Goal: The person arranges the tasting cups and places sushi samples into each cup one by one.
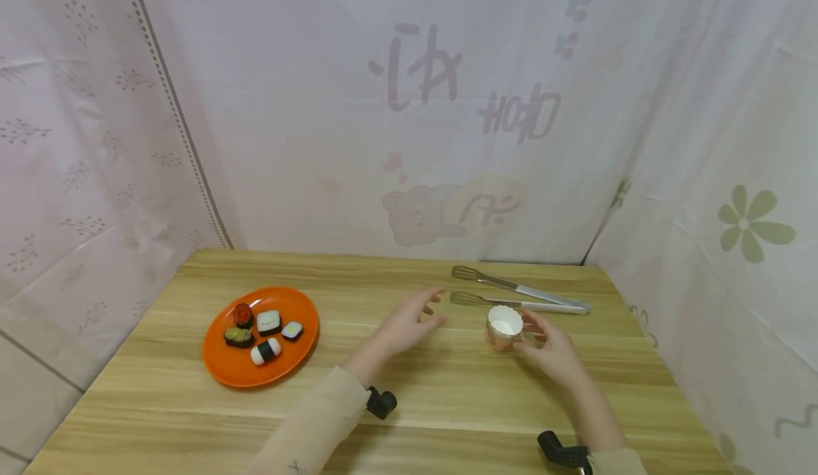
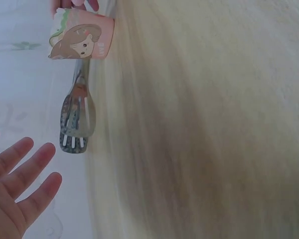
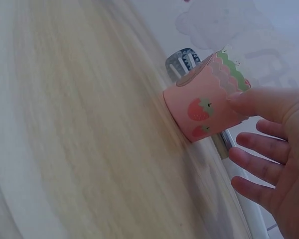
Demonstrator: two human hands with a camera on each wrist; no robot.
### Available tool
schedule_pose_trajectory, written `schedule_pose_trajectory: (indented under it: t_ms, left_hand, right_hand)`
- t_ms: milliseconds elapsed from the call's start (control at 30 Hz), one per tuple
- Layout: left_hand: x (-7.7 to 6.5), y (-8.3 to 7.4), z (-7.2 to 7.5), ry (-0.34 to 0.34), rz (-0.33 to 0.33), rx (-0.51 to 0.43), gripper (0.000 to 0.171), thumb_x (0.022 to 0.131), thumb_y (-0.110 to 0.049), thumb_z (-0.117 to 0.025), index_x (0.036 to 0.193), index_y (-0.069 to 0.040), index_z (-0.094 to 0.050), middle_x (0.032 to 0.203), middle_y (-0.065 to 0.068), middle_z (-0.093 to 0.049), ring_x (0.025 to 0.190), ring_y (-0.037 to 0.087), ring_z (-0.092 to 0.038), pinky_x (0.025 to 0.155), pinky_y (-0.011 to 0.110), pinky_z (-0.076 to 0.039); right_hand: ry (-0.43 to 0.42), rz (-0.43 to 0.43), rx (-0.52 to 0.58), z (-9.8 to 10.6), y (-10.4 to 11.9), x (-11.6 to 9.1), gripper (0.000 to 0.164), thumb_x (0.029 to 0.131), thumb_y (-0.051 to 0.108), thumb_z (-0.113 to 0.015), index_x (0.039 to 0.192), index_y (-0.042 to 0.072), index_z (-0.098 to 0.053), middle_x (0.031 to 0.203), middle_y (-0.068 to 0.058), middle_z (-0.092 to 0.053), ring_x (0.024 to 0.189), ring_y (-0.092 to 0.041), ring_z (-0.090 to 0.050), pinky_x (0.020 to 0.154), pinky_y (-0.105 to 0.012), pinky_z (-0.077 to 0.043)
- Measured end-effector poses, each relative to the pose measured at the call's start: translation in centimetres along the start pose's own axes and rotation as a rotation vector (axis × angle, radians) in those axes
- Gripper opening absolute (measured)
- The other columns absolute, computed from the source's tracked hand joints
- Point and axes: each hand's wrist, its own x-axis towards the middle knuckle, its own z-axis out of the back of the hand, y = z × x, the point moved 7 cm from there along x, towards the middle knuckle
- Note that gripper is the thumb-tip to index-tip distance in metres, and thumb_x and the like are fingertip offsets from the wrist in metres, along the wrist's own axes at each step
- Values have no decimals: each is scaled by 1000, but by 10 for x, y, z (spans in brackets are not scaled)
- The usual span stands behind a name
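A paper cup (image 1: 503,334) stands upright on the bench (image 1: 447,404), right of frame center, immediately left of the nearer right hand (image 1: 552,351), its fingers parted and not closed around it; the left hand (image 1: 407,324), farther off near center, reaches with loose, unladen fingers.

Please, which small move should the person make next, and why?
Probably the right hand should close gently around the paper cup. The cup stands upright on the table, the thumb is already at its side near the rim, and the other fingers look spread rather than wrapped around it. The left hand is empty and apart from the cup.
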Motion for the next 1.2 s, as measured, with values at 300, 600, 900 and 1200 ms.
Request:
schedule_pose_trajectory:
  t_ms: [300,600,900,1200]
  left_hand:
    - [5,-3,-14,16,9,-16,57,97,-33,-59,147,-18,-38,127,7,-57,105,21,-59,83,31,-52]
    - [9,-5,-27,26,34,-63,61,94,-28,-64,147,-12,-39,125,8,-58,91,11,-61,72,23,-52]
    - [14,-5,-42,32,24,-109,58,92,-22,-67,144,-12,-42,121,9,-59,88,12,-61,70,22,-52]
    - [14,-9,-53,52,62,-156,61,92,-23,-67,146,-12,-40,127,11,-57,106,25,-60,82,24,-52]
  right_hand:
    - [52,4,-7,-2,-3,1,73,83,10,-76,143,-5,-37,132,-27,-49,115,-42,-51,96,-60,-41]
    - [59,17,-55,-4,-8,9,72,82,15,-78,141,-6,-40,117,-22,-60,110,-40,-55,94,-58,-43]
    - [78,35,-58,-5,-6,11,71,82,17,-78,138,-7,-42,115,-20,-62,106,-39,-58,91,-60,-45]
    - [87,57,-35,-11,-10,10,68,80,25,-79,136,1,-48,113,-15,-64,105,-35,-58,89,-60,-46]
